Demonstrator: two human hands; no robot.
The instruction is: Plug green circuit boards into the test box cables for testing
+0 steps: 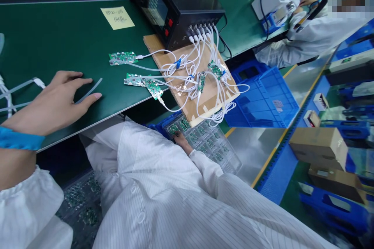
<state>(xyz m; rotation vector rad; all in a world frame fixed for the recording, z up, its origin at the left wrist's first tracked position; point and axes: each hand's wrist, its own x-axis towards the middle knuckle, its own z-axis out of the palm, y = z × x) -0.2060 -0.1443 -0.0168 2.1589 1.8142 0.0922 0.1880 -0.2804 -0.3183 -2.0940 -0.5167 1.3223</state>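
My left hand (pixel 62 95) rests over the green bench with fingers apart, a blue strap round its wrist. A translucent flat strip (pixel 92 87) shows between its thumb and forefinger; the hand does not grip it. Low beside my lap, my right hand (pixel 182 141) reaches into a clear compartment tray (pixel 233 159). Its fingers curl at a green circuit board (pixel 173 129) in a corner compartment; the fingertips are partly hidden. On the bench lie cabled circuit boards, one at the back (pixel 124 58) and another at the edge (pixel 154 88).
A black tester box (pixel 181 7) feeds white cables (pixel 201 39) across a cardboard sheet (pixel 193 111) overhanging the bench edge. A yellow note (pixel 117 18) lies beside it. Blue crates (pixel 260 97) stand right. A co-worker in white (pixel 315 35) sits farther along.
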